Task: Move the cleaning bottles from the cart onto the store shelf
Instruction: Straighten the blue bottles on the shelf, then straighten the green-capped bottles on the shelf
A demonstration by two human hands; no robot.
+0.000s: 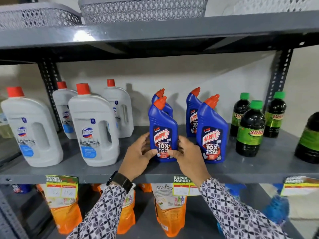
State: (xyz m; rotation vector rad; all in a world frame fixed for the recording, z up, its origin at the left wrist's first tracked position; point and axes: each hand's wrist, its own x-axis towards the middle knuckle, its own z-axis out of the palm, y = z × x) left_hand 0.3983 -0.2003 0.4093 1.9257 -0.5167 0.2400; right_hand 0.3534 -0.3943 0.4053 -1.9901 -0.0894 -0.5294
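Note:
A blue Harpic bottle (pixel 163 128) with an orange-red cap stands upright near the front of the grey shelf board (pixel 107 169). My left hand (pixel 138 154) holds its left side and my right hand (pixel 187 156) its right side, fingertips on the lower label. A second Harpic bottle (pixel 213 133) stands just to the right. Two more Harpic bottles (pixel 192 114) stand behind them. The cart is not in view.
Several white Domex bottles (pixel 93 128) fill the shelf's left part. Dark bottles with green caps (pixel 251 128) stand at the right. Grey baskets (pixel 143 7) sit on the shelf above. Orange refill pouches (pixel 170 209) and price tags (pixel 182 186) are below.

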